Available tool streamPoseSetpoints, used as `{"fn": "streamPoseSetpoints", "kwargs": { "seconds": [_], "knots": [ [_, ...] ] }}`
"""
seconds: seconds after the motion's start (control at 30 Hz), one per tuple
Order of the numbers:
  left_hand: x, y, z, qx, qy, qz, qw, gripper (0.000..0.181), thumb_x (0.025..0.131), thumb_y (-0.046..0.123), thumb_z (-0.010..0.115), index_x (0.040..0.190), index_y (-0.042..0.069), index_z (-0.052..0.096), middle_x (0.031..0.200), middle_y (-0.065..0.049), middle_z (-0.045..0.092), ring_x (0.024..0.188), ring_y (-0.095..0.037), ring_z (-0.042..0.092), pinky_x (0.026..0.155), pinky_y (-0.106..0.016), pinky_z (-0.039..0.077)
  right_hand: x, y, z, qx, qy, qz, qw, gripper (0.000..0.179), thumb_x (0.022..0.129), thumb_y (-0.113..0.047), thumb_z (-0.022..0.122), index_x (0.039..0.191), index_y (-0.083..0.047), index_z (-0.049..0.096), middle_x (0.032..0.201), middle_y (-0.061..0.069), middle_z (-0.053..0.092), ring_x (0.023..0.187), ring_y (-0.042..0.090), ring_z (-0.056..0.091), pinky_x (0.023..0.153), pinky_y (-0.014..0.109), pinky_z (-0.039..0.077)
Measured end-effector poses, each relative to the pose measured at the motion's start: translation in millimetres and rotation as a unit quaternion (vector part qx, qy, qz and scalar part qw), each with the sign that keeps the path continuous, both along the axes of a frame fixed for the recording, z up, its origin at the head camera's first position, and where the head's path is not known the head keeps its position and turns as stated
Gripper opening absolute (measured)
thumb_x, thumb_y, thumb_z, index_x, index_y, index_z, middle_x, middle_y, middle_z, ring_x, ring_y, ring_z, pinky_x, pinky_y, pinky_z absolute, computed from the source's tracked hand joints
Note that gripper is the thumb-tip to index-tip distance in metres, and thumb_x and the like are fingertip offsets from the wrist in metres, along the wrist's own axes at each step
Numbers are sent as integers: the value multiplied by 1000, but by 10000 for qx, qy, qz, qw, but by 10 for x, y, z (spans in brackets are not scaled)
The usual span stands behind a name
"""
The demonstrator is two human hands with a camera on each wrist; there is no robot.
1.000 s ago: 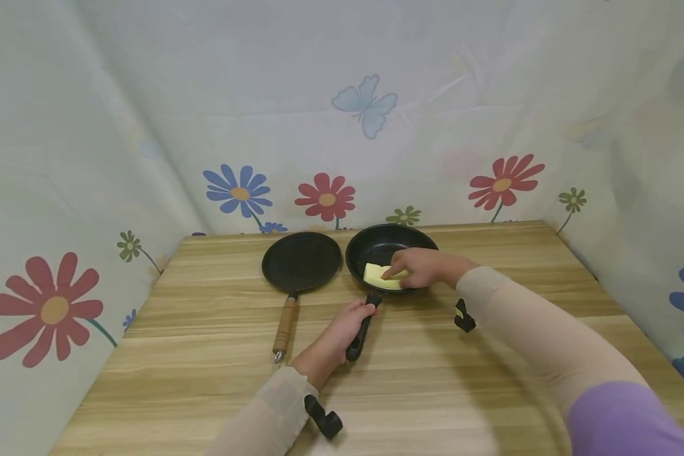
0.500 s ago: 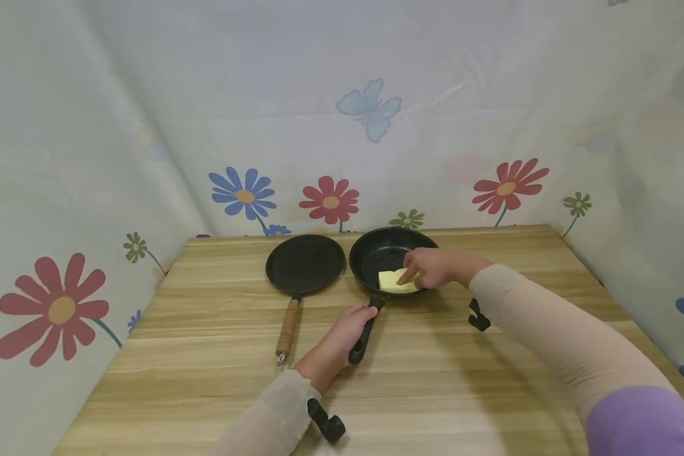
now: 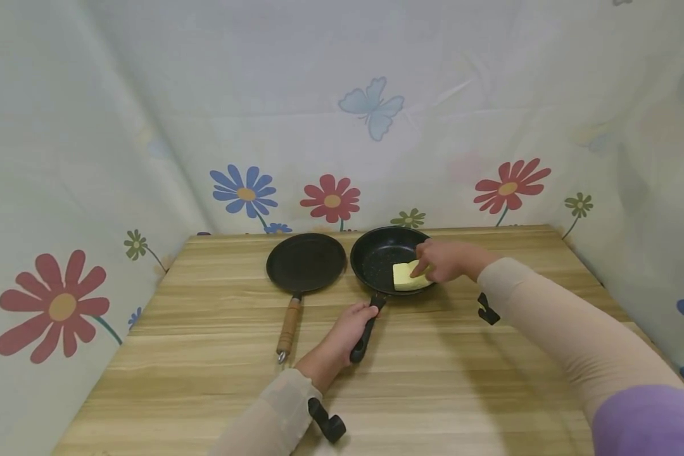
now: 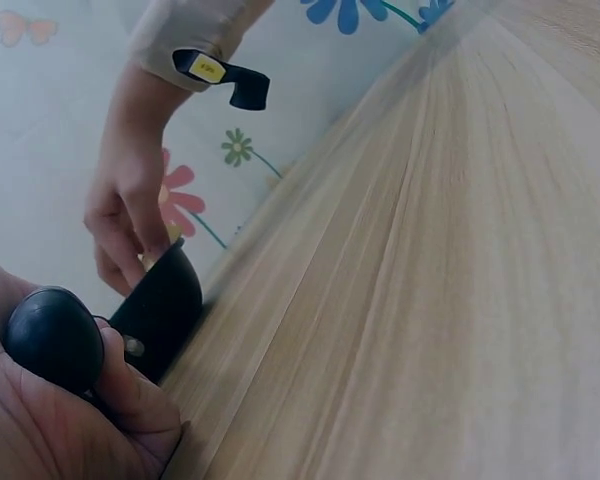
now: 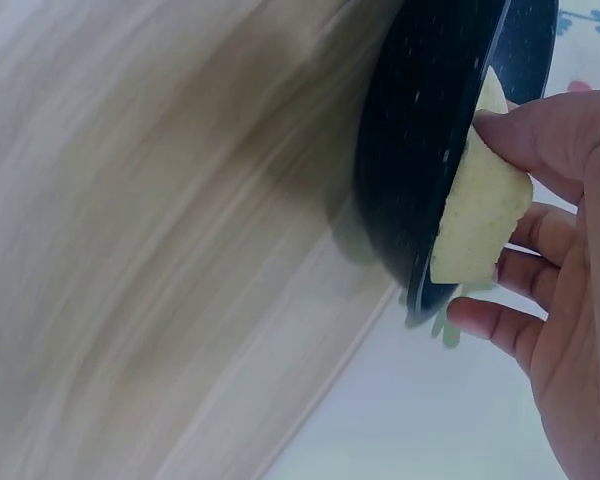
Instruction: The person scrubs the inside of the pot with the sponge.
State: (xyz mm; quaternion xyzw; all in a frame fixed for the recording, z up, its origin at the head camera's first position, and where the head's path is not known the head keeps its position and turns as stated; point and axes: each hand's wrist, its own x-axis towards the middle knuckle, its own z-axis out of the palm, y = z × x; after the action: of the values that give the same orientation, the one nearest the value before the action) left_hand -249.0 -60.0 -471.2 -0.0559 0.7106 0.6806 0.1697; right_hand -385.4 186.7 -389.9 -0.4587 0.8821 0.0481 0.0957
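A black frying pan with speckled coating sits on the wooden table, right of centre in the head view. Its black handle points toward me, and my left hand grips it. In the left wrist view the handle's rounded end shows between palm and fingers. My right hand pinches a pale yellow sponge inside the pan, at the near right wall. The right wrist view shows the thumb and fingers on the sponge, which bends at the pan's rim.
Left of the frying pan lies a flat black crepe pan with a wooden handle. Both pans are on the far half of the wooden table. A flowered cloth hangs behind and at both sides.
My right hand has slid the sponge to the right across the near inside of the frying pan. My left hand keeps its grip on the handle. The head view has shifted slightly.
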Motion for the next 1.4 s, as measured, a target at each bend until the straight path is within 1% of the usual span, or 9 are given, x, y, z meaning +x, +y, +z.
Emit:
{"fn": "streamPoseSetpoints", "kwargs": {
  "seconds": [0.1,0.2,0.37,0.53,0.8,0.93,1.1,1.33,1.4],
  "knots": [
    [2,-16,0,-7,-23,-8,10000,35,102,30,53,118,1,65,131,-13,54,108,-26,46,85,-34,35,-25,50,21,140,48,-200,9997,35,89,-12,63,121,-18,75,104,6,58,93,21,51,84,41,48],
    [-7,-32,-6,4,-56,-25,10000,35,102,30,53,119,1,65,134,-14,53,110,-27,46,86,-34,35,-51,72,34,202,126,-258,9994,34,88,-12,63,119,-16,76,98,3,58,87,19,48,79,38,47],
    [-36,-58,-35,11,-68,-107,9999,36,102,32,53,120,2,65,128,-13,54,105,-25,46,83,-33,35,-112,94,28,244,300,-316,9988,32,86,-12,65,115,-14,78,90,1,56,83,18,45,77,36,43],
    [-42,-64,-62,78,15,-199,9998,36,102,31,54,118,1,64,116,-11,53,94,-23,45,77,-32,35,-168,141,5,296,655,-333,9969,30,85,-14,66,112,-14,79,91,3,56,84,20,46,78,38,44],
    [-24,-51,-62,103,51,-276,9996,35,102,30,55,118,0,64,116,-10,53,96,-23,44,79,-33,35,-223,179,-9,376,1104,-536,9917,29,85,-18,66,111,-17,80,95,7,58,86,25,46,79,41,44],
    [-29,-55,-44,73,-31,-332,9994,36,102,32,55,119,2,64,113,-9,51,92,-23,44,74,-32,36,-277,184,-35,306,1316,-670,9886,28,85,-17,67,110,-17,80,96,7,58,86,25,46,78,41,44],
    [-51,-66,-47,28,-138,-444,9989,36,101,33,55,119,4,64,108,-8,49,84,-22,44,67,-31,36,-334,178,-84,48,1352,-905,9867,32,85,-13,64,113,-16,79,98,9,55,86,26,42,78,42,43],
    [-80,-81,-50,-14,-192,-506,9985,34,101,35,55,116,6,65,114,-10,50,89,-24,45,71,-33,37,-386,89,-157,-348,1511,-896,9838,35,86,-13,63,119,-14,76,112,15,61,104,35,52,94,49,46],
    [-80,-85,-49,-22,-216,-522,9984,34,101,35,55,117,6,65,116,-10,50,90,-25,45,72,-33,36,-392,54,-181,-427,1509,-873,9838,35,87,-13,63,119,-14,76,113,16,62,106,37,53,95,51,47]
  ]
}}
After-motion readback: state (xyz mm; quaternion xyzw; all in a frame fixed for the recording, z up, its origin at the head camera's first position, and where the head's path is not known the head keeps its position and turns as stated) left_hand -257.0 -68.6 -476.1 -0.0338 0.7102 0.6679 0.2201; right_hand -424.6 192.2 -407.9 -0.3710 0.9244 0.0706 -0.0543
